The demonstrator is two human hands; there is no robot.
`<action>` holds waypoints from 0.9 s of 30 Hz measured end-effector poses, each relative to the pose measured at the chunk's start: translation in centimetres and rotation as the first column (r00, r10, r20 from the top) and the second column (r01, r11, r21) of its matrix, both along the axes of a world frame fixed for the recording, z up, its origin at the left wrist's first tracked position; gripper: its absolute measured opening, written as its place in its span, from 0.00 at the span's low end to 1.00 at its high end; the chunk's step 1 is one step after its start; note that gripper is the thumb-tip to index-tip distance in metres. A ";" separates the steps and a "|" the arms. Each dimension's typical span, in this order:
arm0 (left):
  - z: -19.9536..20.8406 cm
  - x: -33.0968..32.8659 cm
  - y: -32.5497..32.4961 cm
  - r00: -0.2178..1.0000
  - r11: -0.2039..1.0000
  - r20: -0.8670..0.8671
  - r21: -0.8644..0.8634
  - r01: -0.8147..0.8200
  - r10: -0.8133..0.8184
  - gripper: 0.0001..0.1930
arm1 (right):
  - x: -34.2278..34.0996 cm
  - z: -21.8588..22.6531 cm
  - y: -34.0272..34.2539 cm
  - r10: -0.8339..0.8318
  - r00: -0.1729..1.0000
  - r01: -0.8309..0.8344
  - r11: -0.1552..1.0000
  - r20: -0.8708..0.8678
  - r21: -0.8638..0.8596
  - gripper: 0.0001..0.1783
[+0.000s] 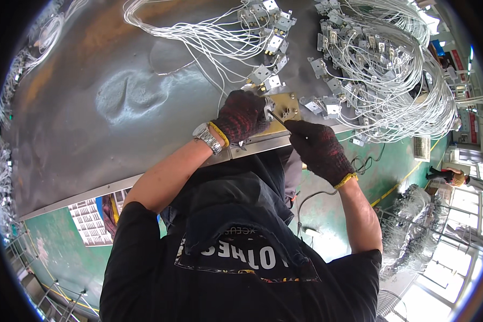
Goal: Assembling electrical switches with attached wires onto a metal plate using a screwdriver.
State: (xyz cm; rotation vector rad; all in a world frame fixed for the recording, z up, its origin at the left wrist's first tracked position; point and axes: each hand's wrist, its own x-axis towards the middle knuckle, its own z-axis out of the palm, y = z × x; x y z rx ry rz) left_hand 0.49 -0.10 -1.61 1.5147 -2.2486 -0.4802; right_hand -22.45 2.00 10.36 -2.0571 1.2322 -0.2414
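Note:
My left hand (241,117), in a dark red-and-black knit glove with a yellow cuff, is closed at a small silver metal bracket (269,106). That bracket sits at the left side of a brass-coloured plate fixture (280,101) by the table's near edge; my fingers partly hide it. In my right hand (317,149), gloved alike, is a thin dark rod-shaped tool (278,118). Its tip points up and left to the bracket, and its handle is hidden in my grip. Just beyond my left hand lie more wired metal brackets (263,75).
A bundle of white wires (209,35) with brackets lies at the far middle of the metal table (80,150). A larger tangled heap of wired brackets (397,80) is at the right. A dark cable (311,196) runs on the green floor. Another person (452,176) stands far right.

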 end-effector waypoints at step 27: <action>-0.1 1.5 1.8 0.995 0.971 -0.075 -0.226 -0.081 0.066 0.28 | -0.1 -3.1 2.5 -0.194 0.907 0.116 0.969 0.373 0.220 0.21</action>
